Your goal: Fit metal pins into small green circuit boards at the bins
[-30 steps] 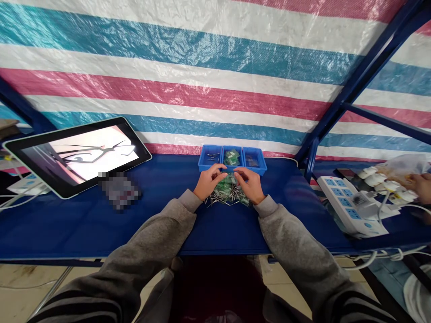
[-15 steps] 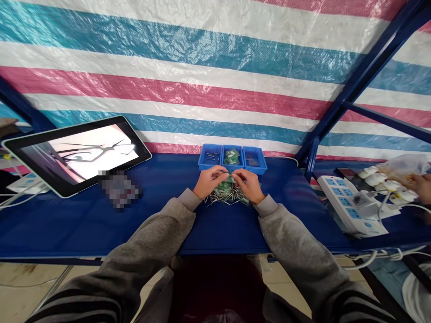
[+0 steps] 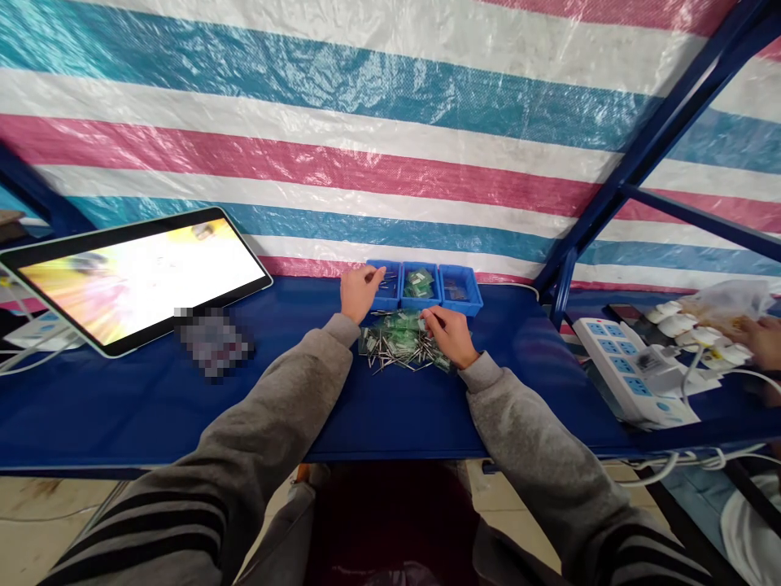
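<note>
A heap of thin metal pins or screws (image 3: 399, 356) mixed with small green packets (image 3: 398, 321) lies on the blue tabletop. Behind it stand three joined blue bins: the left bin (image 3: 370, 303) with a few metal pieces, the middle bin (image 3: 420, 303) with green packets, and the right bin (image 3: 467, 308) with small dark pieces. My left hand (image 3: 357, 293) is at the left bin, thumb and fingertips pinched at its rim; whatever they grip is too small to name. At the heap's right edge, my right hand (image 3: 452, 335) pinches something I cannot make out.
A lit tablet screen (image 3: 146, 277) leans at the left, with a blurred-out item (image 3: 215, 343) before it. To the right lie a white power strip (image 3: 628, 370), plugs and cables. Another person's hand (image 3: 762, 342) is at the far right by a plastic bag (image 3: 732, 301).
My left hand has moved away from my right hand, up and left from the heap to the left bin. My right hand stays at the heap. The tablet picture has changed.
</note>
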The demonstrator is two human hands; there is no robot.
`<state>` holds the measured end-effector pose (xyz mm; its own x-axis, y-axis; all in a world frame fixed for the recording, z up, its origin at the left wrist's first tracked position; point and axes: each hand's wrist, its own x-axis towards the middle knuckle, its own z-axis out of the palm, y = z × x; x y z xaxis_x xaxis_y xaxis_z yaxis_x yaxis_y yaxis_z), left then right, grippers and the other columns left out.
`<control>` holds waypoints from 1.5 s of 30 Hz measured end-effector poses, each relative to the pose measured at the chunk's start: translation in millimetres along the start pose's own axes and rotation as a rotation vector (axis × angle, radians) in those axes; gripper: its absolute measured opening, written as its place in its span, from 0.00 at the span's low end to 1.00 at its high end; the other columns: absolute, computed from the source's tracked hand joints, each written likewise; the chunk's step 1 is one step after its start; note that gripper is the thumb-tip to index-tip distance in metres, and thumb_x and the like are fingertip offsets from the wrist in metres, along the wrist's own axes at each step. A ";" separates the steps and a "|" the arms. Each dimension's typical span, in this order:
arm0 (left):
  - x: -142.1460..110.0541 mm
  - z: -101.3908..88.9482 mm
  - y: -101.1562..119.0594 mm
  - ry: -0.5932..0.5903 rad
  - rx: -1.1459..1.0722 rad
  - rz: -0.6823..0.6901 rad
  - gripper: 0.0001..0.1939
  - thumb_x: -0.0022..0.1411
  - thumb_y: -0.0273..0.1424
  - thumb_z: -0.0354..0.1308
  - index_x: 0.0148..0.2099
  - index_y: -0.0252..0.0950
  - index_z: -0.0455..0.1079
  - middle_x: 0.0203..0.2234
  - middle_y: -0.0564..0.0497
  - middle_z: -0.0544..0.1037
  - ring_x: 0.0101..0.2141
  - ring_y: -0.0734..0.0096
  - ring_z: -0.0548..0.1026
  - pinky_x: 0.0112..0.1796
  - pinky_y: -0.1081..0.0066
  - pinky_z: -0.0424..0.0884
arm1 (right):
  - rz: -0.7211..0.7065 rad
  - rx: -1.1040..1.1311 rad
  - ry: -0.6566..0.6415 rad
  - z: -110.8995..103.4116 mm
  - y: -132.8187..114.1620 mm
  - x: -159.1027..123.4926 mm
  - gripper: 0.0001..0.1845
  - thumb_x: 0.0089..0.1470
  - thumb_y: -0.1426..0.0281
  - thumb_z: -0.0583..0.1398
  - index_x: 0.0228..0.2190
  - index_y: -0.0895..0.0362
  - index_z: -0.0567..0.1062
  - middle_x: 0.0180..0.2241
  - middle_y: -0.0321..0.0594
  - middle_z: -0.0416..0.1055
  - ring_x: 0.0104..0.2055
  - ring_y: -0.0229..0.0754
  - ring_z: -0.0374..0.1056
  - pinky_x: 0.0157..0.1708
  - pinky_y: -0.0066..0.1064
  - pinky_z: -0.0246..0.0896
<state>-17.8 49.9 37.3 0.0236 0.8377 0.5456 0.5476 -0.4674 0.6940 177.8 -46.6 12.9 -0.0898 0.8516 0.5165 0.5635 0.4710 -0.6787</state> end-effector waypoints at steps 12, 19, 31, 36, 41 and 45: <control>-0.9 -2.1 -13.1 0.006 0.127 0.106 0.22 0.62 0.37 0.58 0.57 0.36 0.67 0.34 0.48 0.78 0.26 0.71 0.69 0.33 0.71 0.64 | -0.017 -0.007 -0.023 1.6 1.8 -0.7 0.26 0.63 0.51 0.49 0.24 0.55 0.72 0.19 0.37 0.68 0.23 0.40 0.65 0.26 0.30 0.58; -36.1 -7.8 -4.9 -0.481 0.202 0.472 0.14 0.65 0.41 0.53 0.42 0.38 0.75 0.38 0.47 0.79 0.39 0.63 0.75 0.41 0.68 0.69 | -0.017 -0.010 -0.018 2.9 3.2 -0.9 0.24 0.63 0.54 0.50 0.25 0.55 0.73 0.20 0.37 0.68 0.23 0.40 0.65 0.26 0.30 0.58; -43.3 1.9 -16.5 -0.617 0.330 0.527 0.14 0.68 0.37 0.52 0.42 0.35 0.77 0.36 0.45 0.81 0.39 0.61 0.76 0.43 0.64 0.70 | -0.029 -0.036 -0.031 2.3 3.7 -0.9 0.22 0.63 0.58 0.50 0.26 0.57 0.74 0.21 0.38 0.70 0.24 0.39 0.66 0.27 0.29 0.58; -46.4 3.5 -13.8 -0.574 0.370 0.539 0.12 0.67 0.33 0.53 0.38 0.35 0.77 0.33 0.47 0.80 0.36 0.63 0.75 0.39 0.66 0.69 | -0.027 -0.037 -0.025 3.9 4.4 -1.2 0.21 0.63 0.58 0.51 0.26 0.57 0.74 0.21 0.38 0.70 0.24 0.39 0.67 0.26 0.29 0.58; -48.9 6.1 -15.5 -0.471 0.342 0.620 0.12 0.69 0.31 0.51 0.38 0.34 0.74 0.32 0.47 0.80 0.36 0.63 0.75 0.40 0.66 0.68 | -0.021 -0.044 -0.021 3.3 4.1 -0.9 0.22 0.63 0.57 0.51 0.26 0.56 0.75 0.21 0.38 0.70 0.23 0.39 0.66 0.26 0.29 0.58; -48.4 2.7 -12.5 -0.335 0.327 0.669 0.14 0.71 0.32 0.47 0.39 0.34 0.72 0.33 0.47 0.79 0.35 0.64 0.74 0.40 0.65 0.68 | -0.027 -0.040 -0.018 2.7 3.7 -0.7 0.21 0.63 0.58 0.51 0.26 0.56 0.74 0.21 0.38 0.70 0.23 0.39 0.66 0.26 0.29 0.58</control>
<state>-23.5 15.9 1.0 0.6525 0.4745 0.5908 0.5440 -0.8361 0.0708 177.7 -44.9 8.6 -0.1201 0.8427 0.5249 0.5933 0.4848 -0.6426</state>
